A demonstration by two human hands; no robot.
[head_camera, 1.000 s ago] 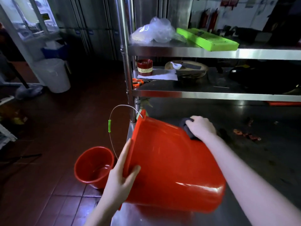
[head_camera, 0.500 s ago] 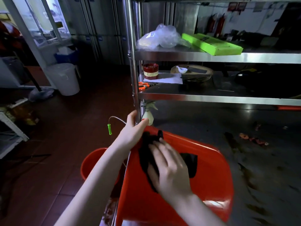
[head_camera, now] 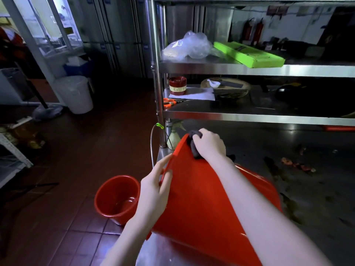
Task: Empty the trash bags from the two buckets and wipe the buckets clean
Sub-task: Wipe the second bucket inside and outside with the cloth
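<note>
head view: a small bucket (head_camera: 117, 197) stands upright on the floor, mouth up. the left hand (head_camera: 153, 191) pinches the rim of the big bucket (head_camera: 201, 198), which lies tipped on the table (head_camera: 317, 189), mouth leftward, base rightward. the right hand (head_camera: 209, 144) clutches a dark cloth (head_camera: 194, 144) against its wall.

Your view: dim; daylight from window (head_camera: 55, 29) upper left; shelf edge (head_camera: 269, 71) glare; wide-angle edge bending.

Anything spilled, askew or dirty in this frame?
Yes: reddish scraps and dark smears litter the steel table right of the tipped red bucket; the floor bucket looks wet inside.
</note>
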